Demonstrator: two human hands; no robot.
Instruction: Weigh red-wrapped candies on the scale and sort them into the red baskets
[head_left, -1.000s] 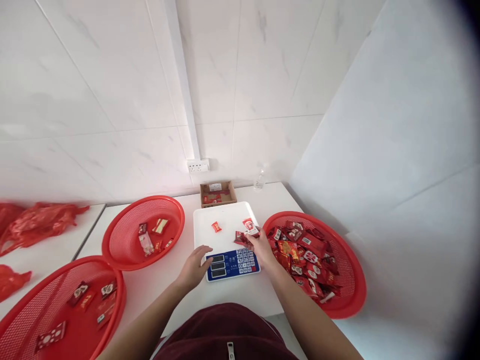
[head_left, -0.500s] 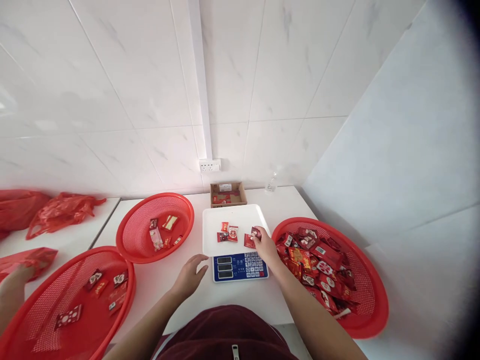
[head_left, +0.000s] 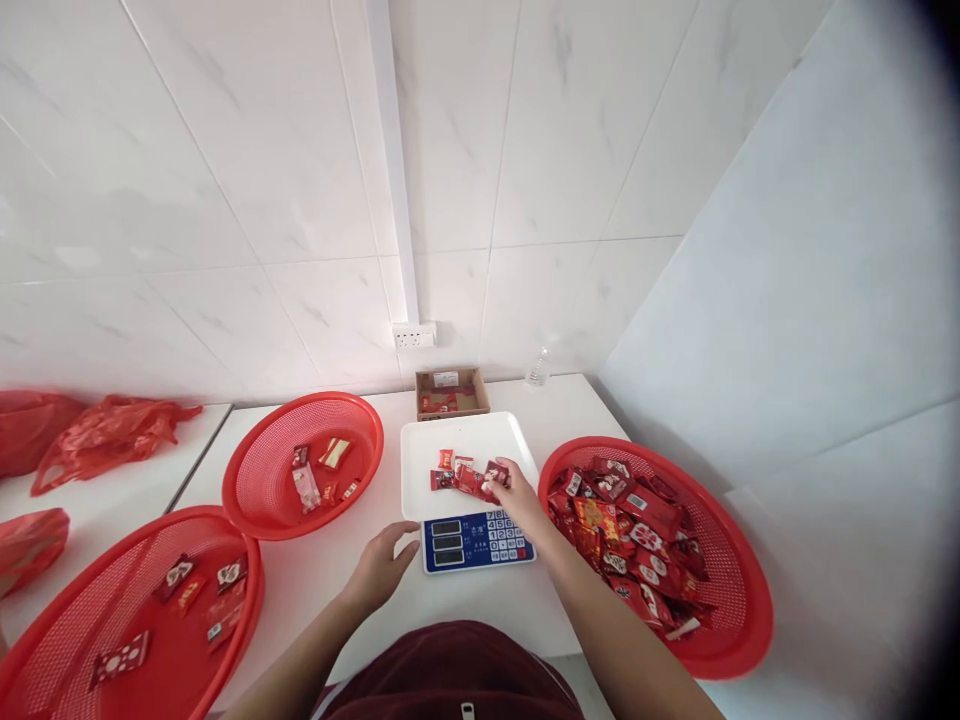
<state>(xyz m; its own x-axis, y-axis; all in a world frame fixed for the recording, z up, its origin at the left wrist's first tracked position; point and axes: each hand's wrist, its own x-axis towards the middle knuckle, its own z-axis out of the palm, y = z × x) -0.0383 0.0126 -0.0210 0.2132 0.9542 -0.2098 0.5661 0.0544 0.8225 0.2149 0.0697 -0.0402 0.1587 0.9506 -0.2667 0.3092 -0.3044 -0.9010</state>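
Observation:
A white weighing scale [head_left: 459, 432] with a blue keypad panel [head_left: 480, 541] stands in front of me. Several small snack packets [head_left: 444, 479] in red wrappers lie on its pan. My right hand [head_left: 517, 500] is over the right side of the pan, thumb and fingers closed on a red snack packet [head_left: 495, 474]; other wrappers overlap beside it. Near the scale's front left corner, my left hand [head_left: 385, 566] hovers with thumb and fingers apart, holding nothing. To the right, a red basket [head_left: 739, 560] holds a heap of similar packets [head_left: 645, 540].
Two red baskets [head_left: 259, 435] [head_left: 251, 600] with a few packets each stand at left. Behind the scale is a cardboard box [head_left: 472, 408] with packets in it. A clear bottle [head_left: 538, 370] stands near the wall. Red plastic bags [head_left: 112, 440] lie far left.
My right hand has moved slightly left over the pan with the packet, nearer the other packets. At far left, another person's hand on a red bag has gone out of view.

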